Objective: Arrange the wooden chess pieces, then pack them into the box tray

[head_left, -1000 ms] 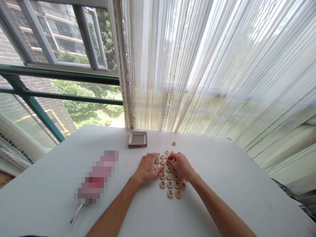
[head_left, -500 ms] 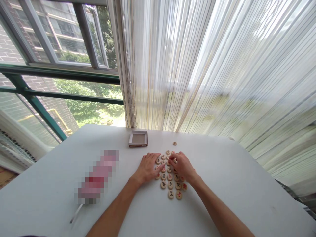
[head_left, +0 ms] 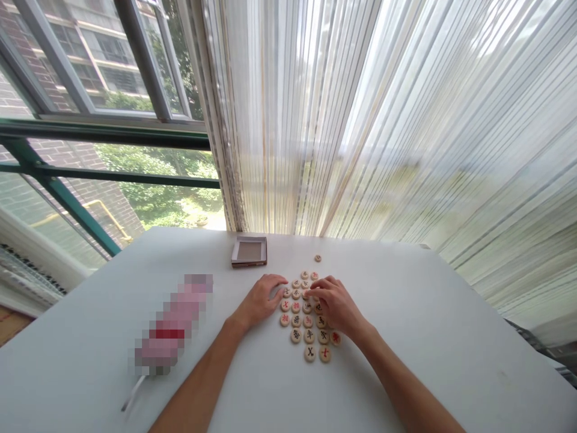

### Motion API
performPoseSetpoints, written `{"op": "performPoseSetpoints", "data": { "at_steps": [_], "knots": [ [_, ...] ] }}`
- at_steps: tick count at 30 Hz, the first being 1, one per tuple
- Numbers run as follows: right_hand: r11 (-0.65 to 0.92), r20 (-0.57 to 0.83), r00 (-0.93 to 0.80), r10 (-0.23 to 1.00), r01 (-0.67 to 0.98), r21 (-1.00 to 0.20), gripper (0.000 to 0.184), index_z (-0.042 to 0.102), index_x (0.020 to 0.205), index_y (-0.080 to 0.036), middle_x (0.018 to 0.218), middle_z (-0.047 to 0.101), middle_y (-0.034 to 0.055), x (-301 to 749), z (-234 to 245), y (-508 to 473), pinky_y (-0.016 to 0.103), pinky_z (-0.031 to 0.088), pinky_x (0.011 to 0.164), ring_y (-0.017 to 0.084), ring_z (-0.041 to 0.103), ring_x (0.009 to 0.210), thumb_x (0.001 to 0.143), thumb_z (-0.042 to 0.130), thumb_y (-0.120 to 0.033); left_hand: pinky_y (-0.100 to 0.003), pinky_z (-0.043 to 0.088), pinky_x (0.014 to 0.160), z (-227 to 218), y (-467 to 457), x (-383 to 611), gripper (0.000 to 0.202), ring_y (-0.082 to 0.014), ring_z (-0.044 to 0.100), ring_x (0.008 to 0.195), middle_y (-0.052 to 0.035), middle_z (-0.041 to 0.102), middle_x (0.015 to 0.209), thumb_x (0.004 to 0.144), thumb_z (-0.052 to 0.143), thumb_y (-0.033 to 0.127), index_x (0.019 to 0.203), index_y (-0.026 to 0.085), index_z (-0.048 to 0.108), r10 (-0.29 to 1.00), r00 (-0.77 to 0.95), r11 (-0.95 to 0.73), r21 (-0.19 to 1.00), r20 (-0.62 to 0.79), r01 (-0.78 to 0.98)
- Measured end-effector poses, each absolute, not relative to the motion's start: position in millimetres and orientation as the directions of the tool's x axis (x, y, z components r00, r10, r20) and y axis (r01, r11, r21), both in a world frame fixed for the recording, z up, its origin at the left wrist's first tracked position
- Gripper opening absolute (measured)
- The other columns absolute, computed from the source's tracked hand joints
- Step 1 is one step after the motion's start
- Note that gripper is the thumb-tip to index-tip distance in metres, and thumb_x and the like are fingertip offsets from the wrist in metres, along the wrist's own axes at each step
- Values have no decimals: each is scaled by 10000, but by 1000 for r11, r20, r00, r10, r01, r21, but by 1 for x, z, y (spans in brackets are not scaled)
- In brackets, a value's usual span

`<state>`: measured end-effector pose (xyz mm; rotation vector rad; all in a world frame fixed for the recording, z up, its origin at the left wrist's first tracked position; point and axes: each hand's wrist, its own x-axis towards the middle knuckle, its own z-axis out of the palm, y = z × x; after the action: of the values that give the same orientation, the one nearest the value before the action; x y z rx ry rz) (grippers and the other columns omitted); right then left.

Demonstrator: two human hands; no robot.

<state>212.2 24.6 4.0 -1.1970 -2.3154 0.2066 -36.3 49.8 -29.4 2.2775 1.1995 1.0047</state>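
Observation:
Several round wooden game discs [head_left: 309, 335] with red or black characters lie in rows on the white table [head_left: 406, 337]. My left hand [head_left: 259, 299] rests at the left edge of the rows, fingers curled down, fingertips by a disc. My right hand [head_left: 332, 302] lies over the right side of the rows, index finger stretched out and touching a disc near the far end. One disc [head_left: 318, 258] sits alone farther back. Neither hand lifts anything that I can see.
A small open cardboard box [head_left: 249, 251] stands at the far edge of the table, left of the discs. A blurred pink and red object [head_left: 171, 322] with a thin strap lies at the left. Striped sheer curtains [head_left: 383, 120] and a window back the table.
My left hand has slid left off the discs, uncovering the left column. My right hand stays over the right side. The view has shifted slightly.

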Motion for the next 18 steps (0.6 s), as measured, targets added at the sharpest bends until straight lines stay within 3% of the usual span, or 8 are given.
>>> {"op": "performPoseSetpoints", "data": {
  "at_steps": [5,9,18],
  "knots": [
    [561,440,-370,818,681,-471,428,737,1071,-285,1018,699,48,233,6,33,385,474,885,223,565,965,887,455,-20,-398,444,1020,-29,49,-35,215,-222,584,1089,-58,662,1138,915,535,232,1084,244,668,823,389,-568,606,414,556],
    [465,425,-227,876,626,-626,422,755,989,-276,1005,700,32,265,-3,43,352,485,895,211,590,985,851,432,-44,-392,455,1007,-28,48,-35,219,-219,581,1088,-61,659,1139,929,512,238,1079,243,671,837,379,-548,614,395,568],
    [251,391,95,916,623,-741,322,717,1022,-202,1062,705,80,299,-34,56,351,513,846,228,637,985,878,434,-251,-389,466,994,-24,46,-33,180,-221,586,1079,-63,663,1126,916,540,250,1015,237,689,847,366,-532,603,387,594]
  ]
}}
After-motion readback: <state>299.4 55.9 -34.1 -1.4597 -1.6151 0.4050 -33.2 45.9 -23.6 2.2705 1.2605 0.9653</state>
